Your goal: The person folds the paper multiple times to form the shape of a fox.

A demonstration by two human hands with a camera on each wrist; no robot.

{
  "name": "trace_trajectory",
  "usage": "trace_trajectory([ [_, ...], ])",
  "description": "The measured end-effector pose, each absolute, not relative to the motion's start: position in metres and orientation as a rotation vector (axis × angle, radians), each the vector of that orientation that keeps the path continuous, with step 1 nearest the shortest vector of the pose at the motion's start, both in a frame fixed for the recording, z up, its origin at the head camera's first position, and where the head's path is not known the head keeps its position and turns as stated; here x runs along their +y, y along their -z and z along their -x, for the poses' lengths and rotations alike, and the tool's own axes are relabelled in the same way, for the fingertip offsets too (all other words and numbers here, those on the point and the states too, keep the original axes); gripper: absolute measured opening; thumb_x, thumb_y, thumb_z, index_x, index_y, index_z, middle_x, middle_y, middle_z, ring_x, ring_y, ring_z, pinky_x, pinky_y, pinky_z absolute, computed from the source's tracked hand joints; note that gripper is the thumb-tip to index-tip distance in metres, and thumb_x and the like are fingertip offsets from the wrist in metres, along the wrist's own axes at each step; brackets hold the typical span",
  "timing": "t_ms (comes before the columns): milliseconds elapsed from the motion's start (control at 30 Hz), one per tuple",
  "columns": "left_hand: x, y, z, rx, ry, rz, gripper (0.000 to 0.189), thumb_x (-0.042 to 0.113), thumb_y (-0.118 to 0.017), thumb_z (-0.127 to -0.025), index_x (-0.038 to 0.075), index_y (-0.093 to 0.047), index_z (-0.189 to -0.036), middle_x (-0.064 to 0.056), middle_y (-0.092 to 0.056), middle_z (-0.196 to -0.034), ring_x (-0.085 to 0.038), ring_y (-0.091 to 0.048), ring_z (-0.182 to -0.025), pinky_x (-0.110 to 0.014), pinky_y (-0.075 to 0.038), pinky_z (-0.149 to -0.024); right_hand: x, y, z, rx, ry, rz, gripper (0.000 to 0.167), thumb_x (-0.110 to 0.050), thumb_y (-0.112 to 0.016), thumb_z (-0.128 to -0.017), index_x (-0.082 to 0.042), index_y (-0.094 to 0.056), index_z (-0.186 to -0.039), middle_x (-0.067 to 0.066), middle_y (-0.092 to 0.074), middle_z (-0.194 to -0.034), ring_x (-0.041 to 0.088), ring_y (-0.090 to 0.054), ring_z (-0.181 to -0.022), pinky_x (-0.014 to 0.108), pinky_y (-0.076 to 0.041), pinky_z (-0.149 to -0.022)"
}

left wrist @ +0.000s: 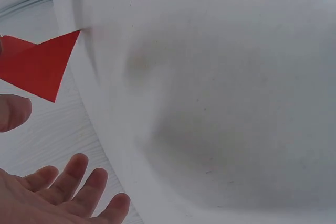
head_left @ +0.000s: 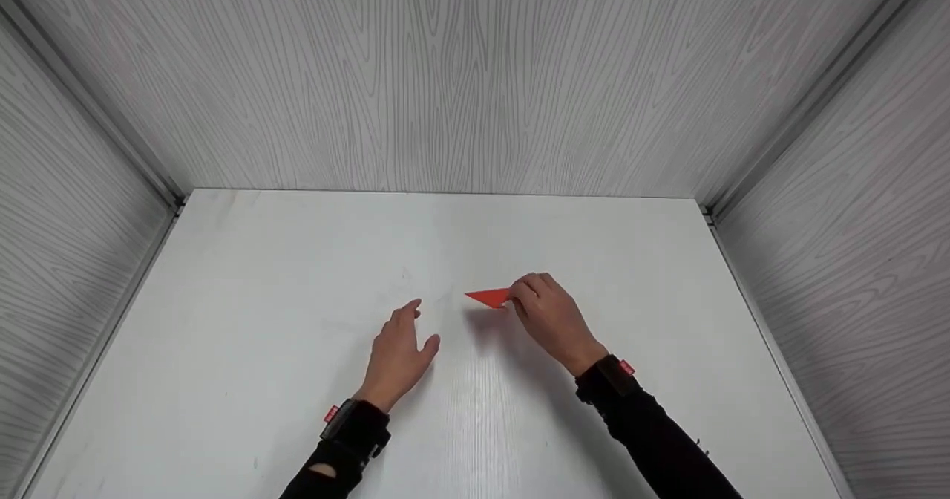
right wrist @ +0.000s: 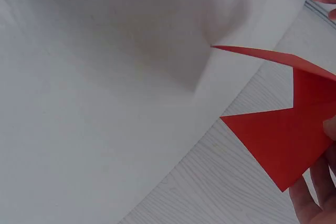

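A folded piece of red paper (head_left: 487, 298) with pointed corners is held above the white table by my right hand (head_left: 553, 321). In the right wrist view the thumb and fingers pinch the red paper (right wrist: 283, 137) at one side, and its folded flaps stand apart. To the left of the paper, my left hand (head_left: 398, 358) hovers with its fingers extended and thumb spread, touching nothing. The left wrist view shows that hand's fingers (left wrist: 86, 192) apart from the red paper (left wrist: 42, 66).
The white tabletop (head_left: 297, 261) lies under both hands, with their shadows on it. Grey wood-grain panels rise behind (head_left: 445, 76) and at the left and right sides. Dark bands with red tags circle both wrists.
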State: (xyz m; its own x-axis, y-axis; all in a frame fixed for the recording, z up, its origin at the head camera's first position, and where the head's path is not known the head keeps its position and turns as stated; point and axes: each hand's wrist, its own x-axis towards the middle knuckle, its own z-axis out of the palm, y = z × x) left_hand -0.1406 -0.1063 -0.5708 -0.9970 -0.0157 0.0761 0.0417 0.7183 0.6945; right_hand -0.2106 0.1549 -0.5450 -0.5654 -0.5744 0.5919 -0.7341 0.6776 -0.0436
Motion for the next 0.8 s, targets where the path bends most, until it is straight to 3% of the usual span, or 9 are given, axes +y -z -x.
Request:
trace_trajectory([
  [367, -0.103, 0.573, 0.14, -2.868, 1.105, 0.088, 0.06, 0.012, -0.07, -0.097, -0.005, -0.046, -0.148, -0.023, -0.057, -0.134, -0.037, -0.057, -0.124, -0.051, -0.047, -0.105, 0.169, 0.57, 0.197, -2.468, -0.358, -1.27, 0.021, 0.002, -0.077, -0.089, -0.011, -0.068, -0.102, 0.002, -0.066, -0.102, 0.019, -0.064, -0.096, 0.025, -0.057, -0.083],
  [800, -0.102, 0.579, 0.138, -2.873, 1.079, 0.126, 0.055, 0.009, -0.07, -0.096, -0.005, -0.049, -0.145, -0.025, -0.055, -0.135, -0.039, -0.054, -0.128, -0.051, -0.045, -0.108, 0.179, 0.582, 0.189, -2.679, -0.184, -1.463, 0.023, -0.007, -0.078, -0.093, -0.013, -0.067, -0.112, 0.001, -0.066, -0.113, 0.017, -0.063, -0.109, 0.026, -0.055, -0.094],
])
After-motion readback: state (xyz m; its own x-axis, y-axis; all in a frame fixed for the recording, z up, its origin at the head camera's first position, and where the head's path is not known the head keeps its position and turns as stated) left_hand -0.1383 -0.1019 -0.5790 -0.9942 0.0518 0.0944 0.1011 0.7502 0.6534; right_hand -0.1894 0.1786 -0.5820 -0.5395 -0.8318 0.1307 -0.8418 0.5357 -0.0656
